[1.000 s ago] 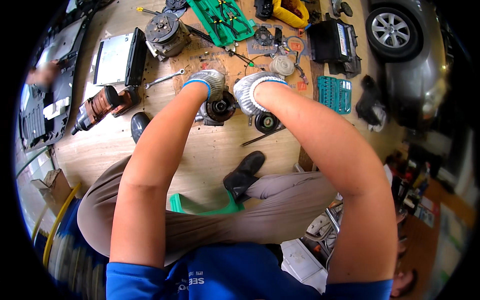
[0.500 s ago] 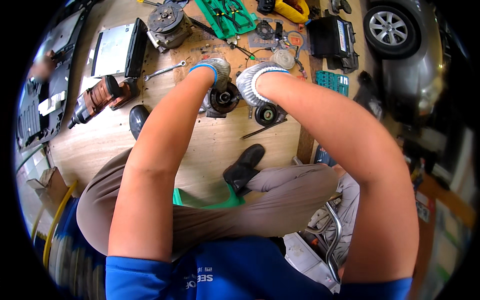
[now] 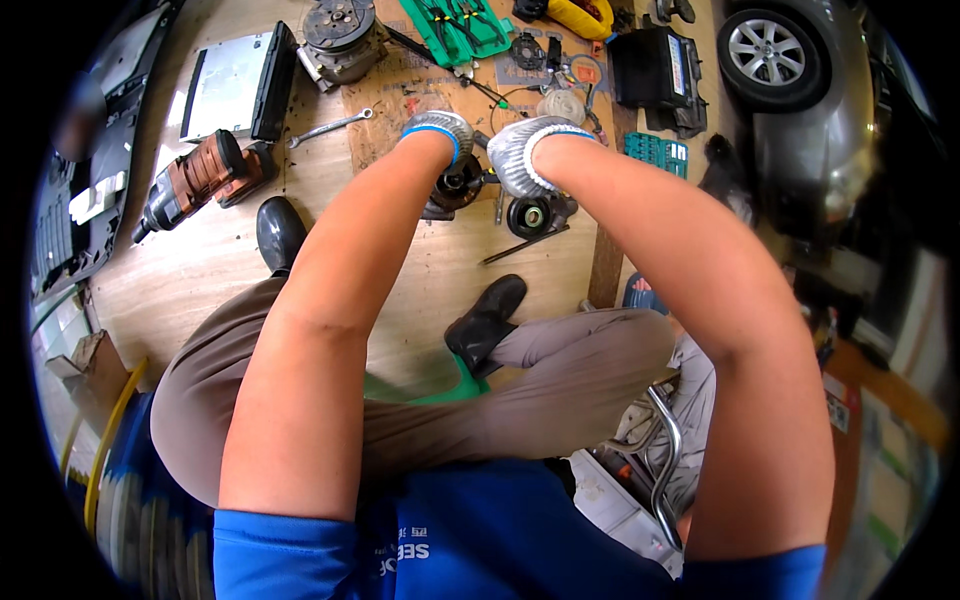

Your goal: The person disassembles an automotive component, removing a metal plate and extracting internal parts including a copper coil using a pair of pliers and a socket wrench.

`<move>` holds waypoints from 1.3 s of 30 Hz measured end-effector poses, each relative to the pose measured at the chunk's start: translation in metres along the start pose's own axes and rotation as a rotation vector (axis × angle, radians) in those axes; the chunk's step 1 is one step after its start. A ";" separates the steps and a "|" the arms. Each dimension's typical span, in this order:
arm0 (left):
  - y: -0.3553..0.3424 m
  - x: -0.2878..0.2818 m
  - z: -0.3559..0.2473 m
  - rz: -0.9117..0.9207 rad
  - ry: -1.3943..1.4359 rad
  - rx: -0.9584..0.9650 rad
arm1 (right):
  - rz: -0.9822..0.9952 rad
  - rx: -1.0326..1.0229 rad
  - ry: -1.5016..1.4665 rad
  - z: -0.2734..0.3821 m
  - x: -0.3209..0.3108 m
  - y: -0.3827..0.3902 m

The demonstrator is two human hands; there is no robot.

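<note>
My left hand (image 3: 446, 131), in a grey-white knit glove with a blue cuff, is at the far side of a small metal compressor (image 3: 458, 190) with a dark round front. It seems to grip the compressor from behind; its fingertips are hidden. My right hand (image 3: 525, 157), in the same kind of glove, is just right of the compressor with its fingers turned away and hidden behind the glove. Whether it holds something I cannot tell. A black pulley (image 3: 528, 216) with a greenish centre lies below my right hand. Near it rests a thin dark rod (image 3: 525, 244).
A combination wrench (image 3: 330, 128), a cordless impact wrench (image 3: 195, 182) and a larger compressor (image 3: 340, 40) are on the left. Behind lies a green case of pliers (image 3: 455, 28). A car battery (image 3: 655, 78), a green socket set (image 3: 656, 153) and a car wheel (image 3: 768, 55) are to the right.
My left hand and the compressor have shifted slightly right. My right hand has also moved a little right, widening the space between the gloves. The whole view has shifted slightly.
</note>
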State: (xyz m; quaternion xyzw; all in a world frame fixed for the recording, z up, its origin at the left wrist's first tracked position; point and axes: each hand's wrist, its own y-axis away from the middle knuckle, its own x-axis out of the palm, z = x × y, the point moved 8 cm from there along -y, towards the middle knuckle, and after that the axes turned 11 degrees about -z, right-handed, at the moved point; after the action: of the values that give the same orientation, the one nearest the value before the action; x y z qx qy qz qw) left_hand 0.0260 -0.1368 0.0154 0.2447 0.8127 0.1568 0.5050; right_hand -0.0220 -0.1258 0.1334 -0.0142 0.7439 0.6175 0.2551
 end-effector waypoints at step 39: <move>0.055 0.269 -0.002 0.331 -0.027 0.037 | -0.173 0.058 -0.123 -0.002 0.004 0.004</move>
State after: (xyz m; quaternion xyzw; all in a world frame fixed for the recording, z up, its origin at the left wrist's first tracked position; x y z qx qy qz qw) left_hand -0.0618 0.0580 -0.1563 0.3865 0.7571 0.2195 0.4788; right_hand -0.0271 -0.1252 0.1353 -0.0330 0.7405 0.5709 0.3531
